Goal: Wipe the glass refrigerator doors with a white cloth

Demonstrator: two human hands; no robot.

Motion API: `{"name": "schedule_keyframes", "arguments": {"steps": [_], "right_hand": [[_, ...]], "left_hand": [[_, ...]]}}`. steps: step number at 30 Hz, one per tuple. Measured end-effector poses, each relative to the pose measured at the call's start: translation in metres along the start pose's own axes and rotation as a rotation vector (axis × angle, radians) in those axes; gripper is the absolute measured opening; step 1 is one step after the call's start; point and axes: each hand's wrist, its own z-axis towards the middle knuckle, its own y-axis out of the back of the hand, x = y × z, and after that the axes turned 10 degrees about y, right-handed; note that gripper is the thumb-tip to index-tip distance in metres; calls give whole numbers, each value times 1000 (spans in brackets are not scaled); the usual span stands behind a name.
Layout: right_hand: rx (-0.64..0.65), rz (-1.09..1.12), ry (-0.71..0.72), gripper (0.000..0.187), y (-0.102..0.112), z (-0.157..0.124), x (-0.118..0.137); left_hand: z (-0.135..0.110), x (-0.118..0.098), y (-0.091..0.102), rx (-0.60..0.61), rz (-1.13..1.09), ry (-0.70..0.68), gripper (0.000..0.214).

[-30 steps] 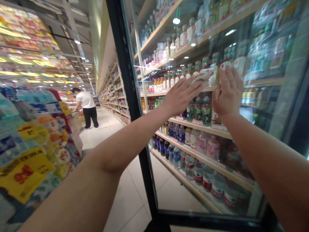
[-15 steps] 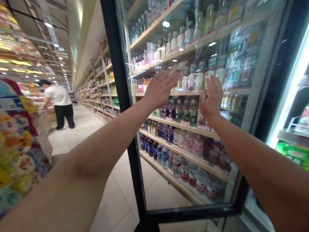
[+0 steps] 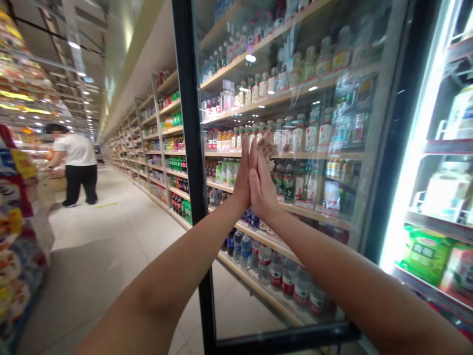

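My left hand (image 3: 244, 170) and my right hand (image 3: 263, 187) are raised palm to palm in front of the glass door (image 3: 332, 236) of a drinks cooler. Their fingers are straight and point up. A small pale crumpled cloth (image 3: 266, 146) sticks out at the fingertips, pressed between the two hands. Neither hand touches the glass. Through and behind the glass I see shelves of bottled drinks (image 3: 295, 133).
The door's black frame (image 3: 190, 148) stands upright just left of my hands. The lit cooler interior (image 3: 443, 197) with packaged goods is at the right. A person in a white shirt (image 3: 76, 165) stands far down the aisle. A product display (image 3: 18, 222) lines the left edge.
Both hands have left the glass and come together palm to palm. The cloth that was under my left fingers is now between them. The view has swung right, showing more of the cooler.
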Motion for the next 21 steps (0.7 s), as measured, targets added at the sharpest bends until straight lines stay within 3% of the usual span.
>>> {"name": "schedule_keyframes", "arguments": {"steps": [4, 6, 9, 13, 15, 17, 21], "right_hand": [[59, -131, -57, 61, -5, -6, -14], [53, -199, -79, 57, -4, -1, -20], [38, -294, -55, 49, -6, 7, -21], [216, -400, 126, 39, 0, 7, -25], [268, -442, 163, 35, 20, -1, -39], [203, -497, 91, 35, 54, -11, -63], [-227, -613, -253, 52, 137, -28, -120]], "left_hand": [[-20, 1, 28, 230, 141, -132, 79], [-29, 1, 45, 273, 209, -171, 83], [-28, 0, 61, 175, 311, -127, 76], [3, -2, 63, -23, 487, -45, 62], [17, -2, 60, -50, 565, 16, 62], [24, -2, 57, -42, 613, 54, 63], [23, 1, 55, -21, 645, 58, 64]]}}
